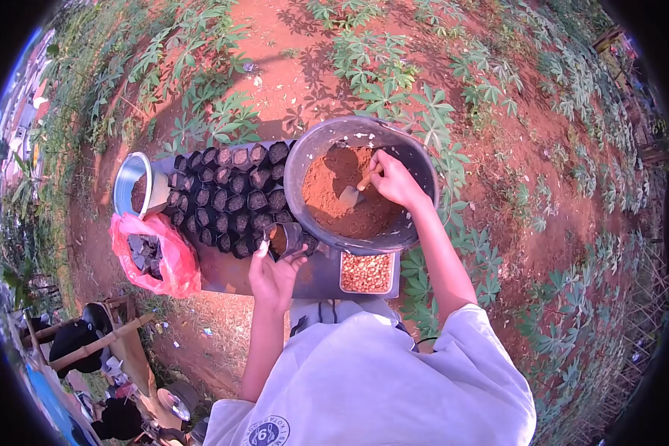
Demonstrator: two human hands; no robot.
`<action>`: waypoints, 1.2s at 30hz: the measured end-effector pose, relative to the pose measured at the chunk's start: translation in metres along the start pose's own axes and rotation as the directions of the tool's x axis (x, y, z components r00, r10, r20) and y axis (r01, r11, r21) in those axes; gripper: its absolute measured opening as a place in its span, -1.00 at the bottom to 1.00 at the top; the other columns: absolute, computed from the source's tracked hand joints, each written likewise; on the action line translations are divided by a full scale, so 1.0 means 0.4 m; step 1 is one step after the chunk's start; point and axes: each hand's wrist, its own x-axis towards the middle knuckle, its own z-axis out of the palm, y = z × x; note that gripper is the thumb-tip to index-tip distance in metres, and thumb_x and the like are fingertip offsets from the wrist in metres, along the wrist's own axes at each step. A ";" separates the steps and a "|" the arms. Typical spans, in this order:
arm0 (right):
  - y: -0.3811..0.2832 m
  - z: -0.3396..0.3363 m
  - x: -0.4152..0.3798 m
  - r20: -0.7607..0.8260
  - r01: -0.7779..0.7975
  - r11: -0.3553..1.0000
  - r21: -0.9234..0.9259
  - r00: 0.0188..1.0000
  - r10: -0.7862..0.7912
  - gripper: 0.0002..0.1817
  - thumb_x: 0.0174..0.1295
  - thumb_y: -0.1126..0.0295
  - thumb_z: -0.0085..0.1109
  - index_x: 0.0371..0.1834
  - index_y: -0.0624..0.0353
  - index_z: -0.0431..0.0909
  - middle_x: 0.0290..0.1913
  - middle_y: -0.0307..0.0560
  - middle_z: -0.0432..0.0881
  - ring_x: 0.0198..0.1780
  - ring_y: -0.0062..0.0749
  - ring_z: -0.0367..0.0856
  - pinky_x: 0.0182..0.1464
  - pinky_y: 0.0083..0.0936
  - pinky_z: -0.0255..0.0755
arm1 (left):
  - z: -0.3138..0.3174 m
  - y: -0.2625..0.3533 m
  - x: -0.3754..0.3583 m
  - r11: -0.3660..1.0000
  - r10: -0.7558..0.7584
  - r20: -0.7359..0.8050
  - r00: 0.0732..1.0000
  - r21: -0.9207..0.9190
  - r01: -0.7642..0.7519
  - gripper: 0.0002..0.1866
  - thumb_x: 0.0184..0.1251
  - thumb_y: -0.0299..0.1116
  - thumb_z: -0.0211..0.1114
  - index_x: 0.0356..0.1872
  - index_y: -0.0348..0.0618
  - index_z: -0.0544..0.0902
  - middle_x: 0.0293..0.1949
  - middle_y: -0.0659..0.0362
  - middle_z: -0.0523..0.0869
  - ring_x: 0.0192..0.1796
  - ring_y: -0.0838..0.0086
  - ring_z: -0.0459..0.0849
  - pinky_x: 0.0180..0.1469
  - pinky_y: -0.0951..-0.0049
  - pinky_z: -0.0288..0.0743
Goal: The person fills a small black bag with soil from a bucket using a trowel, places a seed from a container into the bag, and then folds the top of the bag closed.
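trowel (351, 196) in hand (392, 178); badge (267, 432) "kota"

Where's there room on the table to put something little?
Along the table's near edge: one patch between the pink bag and left hand, another between that hand and the kernels. It's crowded behind, where black bags pack up to the bucket.

Counting one trowel (352, 195), one bucket (388, 140), one blue pail (121, 183), one pink bag (179, 257), one kernel tub (366, 291), plus easily two dozen black pouches (236, 203).
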 end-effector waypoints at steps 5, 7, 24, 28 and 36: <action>0.030 -0.006 0.069 0.143 0.014 1.000 -0.028 0.990 -0.010 -0.79 0.10 0.43 0.12 -0.22 0.28 0.45 -0.27 0.15 0.60 -0.11 -0.03 0.60 -0.03 -0.25 0.44 | 0.030 -0.053 -0.028 1.000 -0.001 -0.040 0.999 -0.015 0.000 -0.51 0.39 -0.06 0.07 0.26 -0.04 0.34 0.11 0.00 0.57 0.07 0.06 0.59 0.03 0.19 0.48; 0.049 0.003 0.095 0.189 0.042 0.998 -0.037 0.981 -0.035 -0.78 0.11 0.40 0.12 -0.21 0.28 0.45 -0.26 0.14 0.60 -0.12 -0.04 0.60 -0.03 -0.25 0.44 | 0.035 -0.074 -0.045 1.000 0.010 -0.054 0.998 -0.026 -0.011 -0.50 0.40 -0.07 0.07 0.26 -0.05 0.33 0.11 -0.01 0.57 0.07 0.06 0.59 0.03 0.18 0.48; 0.068 0.003 0.125 0.201 0.113 0.992 0.051 0.972 -0.121 -0.85 0.09 0.47 0.15 -0.31 0.26 0.41 -0.47 -0.08 0.52 -0.37 -0.36 0.49 -0.25 -0.39 0.38 | 0.067 -0.143 -0.123 0.982 0.092 -0.186 0.978 -0.143 -0.120 -0.52 0.44 -0.05 -0.01 0.21 -0.15 0.41 0.03 -0.13 0.62 -0.02 0.12 0.65 -0.04 0.21 0.51; 0.088 0.000 0.131 0.163 0.106 0.991 0.088 0.979 -0.119 -0.87 0.07 0.49 0.14 -0.34 0.26 0.43 -0.48 -0.10 0.54 -0.38 -0.39 0.53 -0.28 -0.40 0.39 | 0.068 -0.148 -0.111 0.983 0.072 -0.146 0.987 -0.155 -0.095 -0.52 0.43 -0.05 0.02 0.22 -0.12 0.37 0.03 -0.09 0.62 -0.02 0.09 0.64 -0.04 0.21 0.52; 0.119 0.011 0.153 0.181 0.043 0.989 0.145 0.981 -0.069 -0.91 0.08 0.51 0.10 -0.36 0.28 0.45 -0.50 -0.10 0.56 -0.45 -0.43 0.57 -0.33 -0.44 0.42 | 0.110 -0.147 -0.095 0.987 0.057 -0.124 0.991 -0.141 -0.074 -0.54 0.41 -0.05 0.06 0.21 -0.04 0.34 0.04 -0.03 0.61 0.00 0.07 0.64 -0.03 0.21 0.52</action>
